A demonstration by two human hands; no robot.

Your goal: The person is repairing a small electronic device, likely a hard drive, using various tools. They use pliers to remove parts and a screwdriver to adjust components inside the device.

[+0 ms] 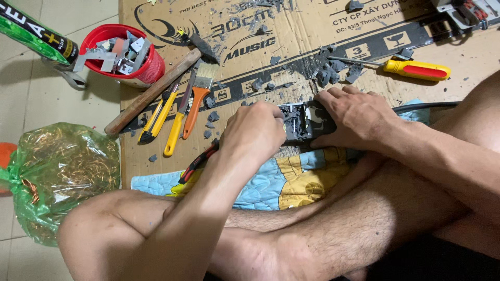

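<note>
We see an evenly lit scene under soft indoor light that falls from above — no hard highlights on skin. Shadows are short and diffuse: one lies beside the red bucket on the tiled floor, another under the left hand on the cardboard sheet. Glare appears on the green plastic bag, where crinkled film returns bright specks. The lower right corner falls into deep shade. Focus is sharp across the centre; the knee in the foreground is slightly soft. We note mild wide-angle stretching toward the frame edges — the cardboard's border bends a little.
</note>
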